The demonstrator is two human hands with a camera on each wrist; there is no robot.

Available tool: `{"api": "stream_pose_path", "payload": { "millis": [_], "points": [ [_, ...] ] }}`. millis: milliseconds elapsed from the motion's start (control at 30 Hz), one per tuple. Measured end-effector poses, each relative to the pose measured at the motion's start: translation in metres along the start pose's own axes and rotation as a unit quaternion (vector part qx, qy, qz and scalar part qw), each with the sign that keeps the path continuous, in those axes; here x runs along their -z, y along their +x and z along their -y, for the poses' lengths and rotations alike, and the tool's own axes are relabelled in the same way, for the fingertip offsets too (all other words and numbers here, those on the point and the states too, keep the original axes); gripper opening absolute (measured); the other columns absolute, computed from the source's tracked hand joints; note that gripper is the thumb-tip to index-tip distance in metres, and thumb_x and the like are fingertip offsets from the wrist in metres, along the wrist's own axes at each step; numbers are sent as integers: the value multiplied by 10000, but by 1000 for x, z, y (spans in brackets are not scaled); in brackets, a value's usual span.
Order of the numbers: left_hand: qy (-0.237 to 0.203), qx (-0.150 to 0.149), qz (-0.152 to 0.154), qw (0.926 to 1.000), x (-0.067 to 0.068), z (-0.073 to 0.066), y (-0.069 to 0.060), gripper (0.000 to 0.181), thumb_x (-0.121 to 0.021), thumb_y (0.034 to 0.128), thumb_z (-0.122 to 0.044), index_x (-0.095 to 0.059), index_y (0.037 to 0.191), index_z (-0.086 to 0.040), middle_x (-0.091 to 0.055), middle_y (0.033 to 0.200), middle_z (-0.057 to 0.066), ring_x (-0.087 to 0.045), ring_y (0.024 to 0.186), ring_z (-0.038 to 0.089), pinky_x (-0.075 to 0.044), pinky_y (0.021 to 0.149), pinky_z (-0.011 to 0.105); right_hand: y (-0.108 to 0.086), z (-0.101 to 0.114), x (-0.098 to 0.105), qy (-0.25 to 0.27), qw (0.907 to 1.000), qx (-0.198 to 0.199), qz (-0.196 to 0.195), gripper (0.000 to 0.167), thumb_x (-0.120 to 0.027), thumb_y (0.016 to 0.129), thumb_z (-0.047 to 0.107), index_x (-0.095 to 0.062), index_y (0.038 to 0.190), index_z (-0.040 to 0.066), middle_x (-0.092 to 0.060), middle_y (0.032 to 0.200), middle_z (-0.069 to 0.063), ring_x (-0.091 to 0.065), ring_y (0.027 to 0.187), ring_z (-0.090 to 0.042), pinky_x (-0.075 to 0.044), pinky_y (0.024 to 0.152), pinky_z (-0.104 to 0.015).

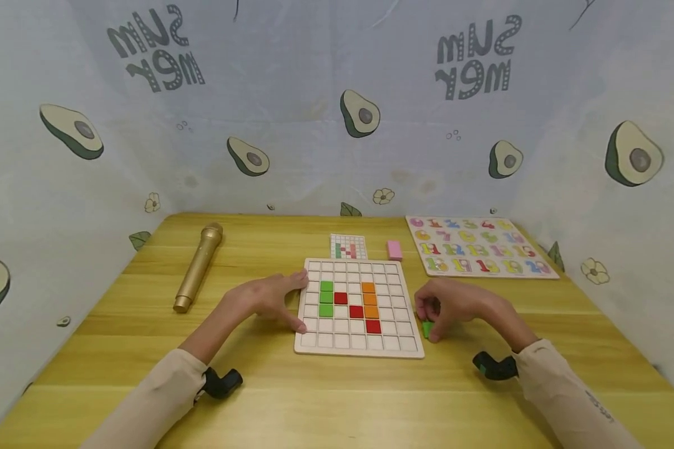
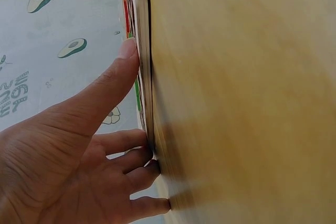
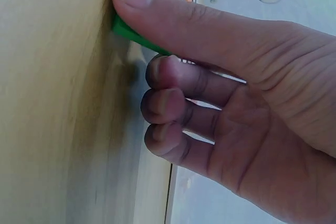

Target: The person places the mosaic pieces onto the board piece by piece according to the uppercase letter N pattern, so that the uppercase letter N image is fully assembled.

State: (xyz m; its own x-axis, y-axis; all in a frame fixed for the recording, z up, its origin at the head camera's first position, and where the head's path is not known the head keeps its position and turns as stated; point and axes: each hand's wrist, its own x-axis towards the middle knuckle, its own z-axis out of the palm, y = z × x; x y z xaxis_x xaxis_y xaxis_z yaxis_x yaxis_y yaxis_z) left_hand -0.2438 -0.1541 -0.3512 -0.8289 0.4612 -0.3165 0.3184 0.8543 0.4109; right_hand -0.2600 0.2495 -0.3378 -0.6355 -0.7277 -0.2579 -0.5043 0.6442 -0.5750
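Observation:
A white square grid board lies flat on the wooden table. Three green tiles form a column in its left part, three orange tiles stand in a column further right, and three red tiles run diagonally down to the right. My left hand touches the board's left edge with spread fingers, its thumb near the front corner. Just off the right edge, my right hand pinches a small green tile low at the tabletop. The thumb partly hides that tile.
Behind the board lies a small pattern card, with a pink block to its right. A colourful number board lies at the back right. A gold microphone rests at the left. Avocado-printed cloth surrounds the table.

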Motion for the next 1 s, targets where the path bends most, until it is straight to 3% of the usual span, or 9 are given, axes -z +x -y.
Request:
{"api": "stream_pose_path", "payload": {
  "millis": [200,433,667,800,1000],
  "points": [
    [-22,-17,-18,10000,-1,0,1,1144,-919,842,-520,-295,1724,-144,-195,1805,52,-267,1626,371,-286,1291,548,0,1,4,-4,9987,440,-271,185,-925,864,147,-743,847,118,-606,755,93,-516,680,-62,-440,627,-234],
    [-4,33,-16,10000,0,-1,-1,1140,-917,844,-520,-294,1725,-152,-197,1805,47,-272,1623,379,-290,1286,558,9,7,1,75,9957,820,-431,60,-853,946,167,-805,937,132,-685,857,94,-573,775,-76,-482,691,-246],
    [31,83,-13,10000,1,-1,-2,1136,-914,841,-529,-302,1723,-157,-184,1808,33,-260,1627,381,-285,1286,568,22,13,-8,183,9936,915,-632,75,-784,1001,123,-837,1045,91,-765,988,47,-634,849,-97,-567,782,-262],
    [22,97,-22,9999,1,-1,-2,1136,-914,838,-536,-307,1722,-162,-188,1807,28,-262,1623,393,-286,1282,580,29,18,-14,218,9928,868,-791,121,-770,1009,110,-845,1091,63,-777,1002,30,-627,833,-96,-562,750,-247],
    [17,70,-26,10000,0,-2,-1,1136,-915,838,-534,-308,1721,-157,-188,1807,30,-249,1629,391,-273,1290,575,39,23,-23,420,9888,870,-1133,89,-806,979,102,-826,1045,45,-776,963,22,-650,807,-113,-587,758,-258]
  ]
}}
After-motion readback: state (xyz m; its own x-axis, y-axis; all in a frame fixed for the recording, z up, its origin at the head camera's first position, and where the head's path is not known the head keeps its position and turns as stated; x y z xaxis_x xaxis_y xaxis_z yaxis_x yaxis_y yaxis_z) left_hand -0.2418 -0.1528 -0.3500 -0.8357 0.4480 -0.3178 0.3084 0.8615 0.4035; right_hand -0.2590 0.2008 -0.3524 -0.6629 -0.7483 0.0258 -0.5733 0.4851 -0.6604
